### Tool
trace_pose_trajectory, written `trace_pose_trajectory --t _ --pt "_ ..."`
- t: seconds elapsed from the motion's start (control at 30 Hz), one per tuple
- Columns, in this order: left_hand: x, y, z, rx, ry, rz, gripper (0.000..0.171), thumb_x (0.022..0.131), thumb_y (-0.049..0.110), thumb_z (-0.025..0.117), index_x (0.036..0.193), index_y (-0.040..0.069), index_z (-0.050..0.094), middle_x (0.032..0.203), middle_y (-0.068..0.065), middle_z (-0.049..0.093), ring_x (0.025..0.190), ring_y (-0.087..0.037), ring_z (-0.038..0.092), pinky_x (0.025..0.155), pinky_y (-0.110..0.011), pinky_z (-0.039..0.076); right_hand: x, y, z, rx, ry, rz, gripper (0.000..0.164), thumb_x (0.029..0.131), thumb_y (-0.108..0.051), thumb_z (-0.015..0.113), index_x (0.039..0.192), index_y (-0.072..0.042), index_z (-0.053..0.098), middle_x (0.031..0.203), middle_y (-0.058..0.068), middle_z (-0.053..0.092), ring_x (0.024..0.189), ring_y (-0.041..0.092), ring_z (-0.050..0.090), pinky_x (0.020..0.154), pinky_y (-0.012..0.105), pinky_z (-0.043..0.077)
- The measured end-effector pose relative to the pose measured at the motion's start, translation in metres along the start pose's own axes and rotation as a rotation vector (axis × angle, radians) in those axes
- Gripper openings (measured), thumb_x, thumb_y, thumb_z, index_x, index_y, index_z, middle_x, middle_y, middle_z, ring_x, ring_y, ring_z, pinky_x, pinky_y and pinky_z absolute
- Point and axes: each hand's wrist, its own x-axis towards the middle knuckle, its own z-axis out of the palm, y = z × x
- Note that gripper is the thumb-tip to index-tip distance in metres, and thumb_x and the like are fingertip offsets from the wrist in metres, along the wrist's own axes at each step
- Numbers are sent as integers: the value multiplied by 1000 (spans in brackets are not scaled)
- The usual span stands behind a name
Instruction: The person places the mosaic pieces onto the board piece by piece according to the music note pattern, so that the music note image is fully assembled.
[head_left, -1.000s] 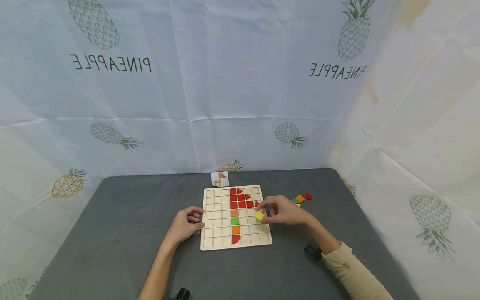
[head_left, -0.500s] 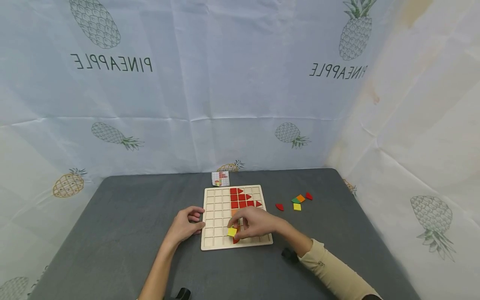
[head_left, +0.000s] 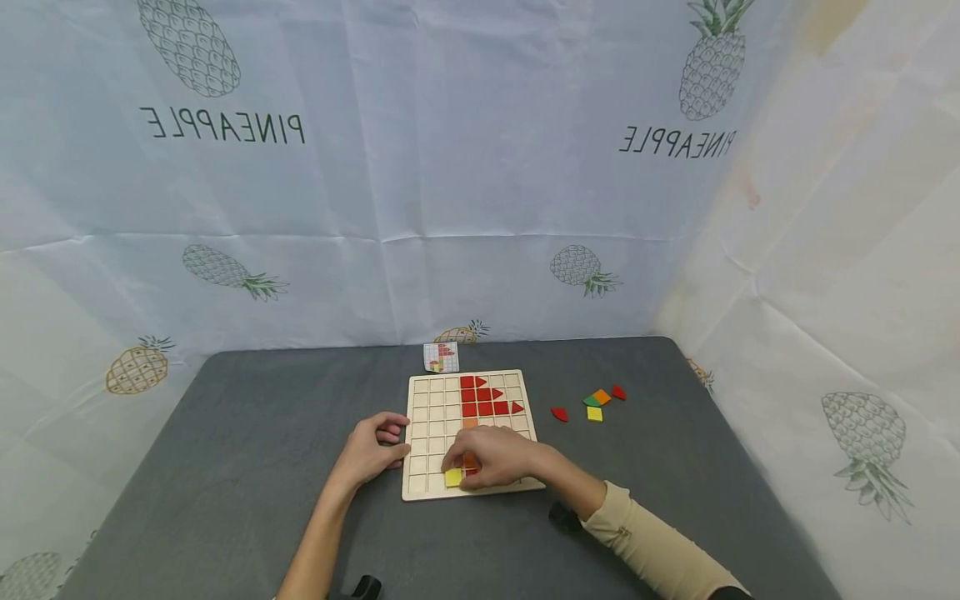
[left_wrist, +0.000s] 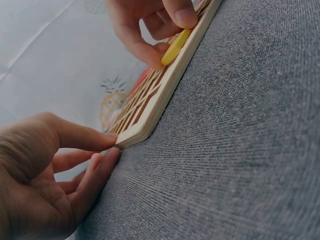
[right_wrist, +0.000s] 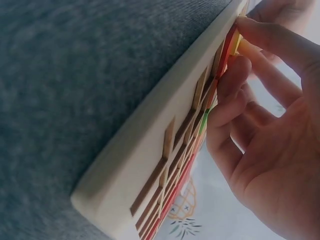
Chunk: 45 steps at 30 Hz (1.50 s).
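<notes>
A wooden grid board [head_left: 428, 442] lies on the table with red, orange and other colored tiles set in its cells. My right hand [head_left: 495, 457] pinches a yellow square tile [head_left: 453, 477] over the bottom row, just left of the red quarter-round tile. In the left wrist view that yellow tile [left_wrist: 176, 48] is tilted between thumb and finger, low over the board. My left hand [head_left: 369, 450] grips the board's left edge, its thumb [left_wrist: 92, 136] on top and fingers at the side. Part of the orange and red column is hidden behind my right hand.
Right of the board lie loose tiles: a red quarter-round [head_left: 559, 414], a yellow square [head_left: 594, 413], an orange piece [head_left: 602, 397], a green piece [head_left: 592, 401] and another red one [head_left: 618, 392]. A small pattern card [head_left: 441, 357] sits behind the board on the grey table [head_left: 300, 383].
My right hand has carried the yellow tile from the board's right side leftward and down to the bottom row. My left hand has stayed on the board's edge.
</notes>
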Motion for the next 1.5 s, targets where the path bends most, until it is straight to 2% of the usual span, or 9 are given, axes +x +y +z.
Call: trace_pose_trajectory --t 0.27,0.5,0.7,0.8,0.93,1.03,1.23,1.3,1.5 --pt "-1 -1 0 -3 0 -1 41 87 -7 80 127 -4 71 108 -17 62 90 -20 61 63 -31 66 -2 2 -1 27 -33 0 33 93 -20 85 126 -24 81 117 -8 74 79 -1 52 68 14 44" --pt "-1 1 0 3 6 -5 42 86 -7 81 127 -5 71 108 -17 62 90 -20 61 63 -30 66 -8 12 -4 203 -23 -48 34 94 -17 86 127 -17 80 116 -2 77 70 -4 54 67 13 51" --pt "-1 1 1 5 8 -15 42 86 -6 81 127 -4 71 108 -17 62 90 -20 61 63 -31 65 -19 29 -10 361 -15 -83 34 95 -17 85 128 -10 78 120 7 76 73 -3 64 70 18 59" --pt "-1 1 1 5 7 -21 43 86 -6 81 127 -3 71 108 -16 62 90 -20 61 63 -32 66 -26 37 -17 400 -14 -82 35 96 -16 83 129 -8 77 123 10 77 75 -1 67 73 20 61" --pt "0 1 1 3 7 -22 43 85 -6 82 127 -3 71 108 -16 62 90 -20 61 63 -33 66 -38 46 -28 414 13 -65 35 97 -17 82 130 -6 77 123 14 77 81 4 69 75 23 62" --pt "0 1 1 4 7 -16 43 86 -6 82 127 -4 71 108 -17 62 90 -20 61 63 -33 66 -48 53 -38 418 44 -22 36 96 -19 83 129 -5 77 122 16 77 81 6 68 73 21 59" --pt "0 1 2 6 8 -12 42 86 -7 81 127 -4 71 108 -17 62 89 -20 61 63 -32 66 -74 78 -53 444 106 41 35 96 -15 81 128 0 76 115 22 77 64 3 55 58 18 46" --pt "0 1 1 6 9 -13 42 86 -7 81 127 -4 71 108 -17 62 89 -20 61 63 -32 66 -84 87 -56 450 128 49 36 97 -13 80 129 2 75 116 24 77 63 4 55 58 19 47" --pt "-1 2 1 9 9 -25 42 86 -7 81 127 -4 71 109 -17 62 90 -20 61 63 -30 65 -112 117 -62 454 184 107 39 97 -14 81 131 4 74 123 27 77 66 27 65 62 21 53"
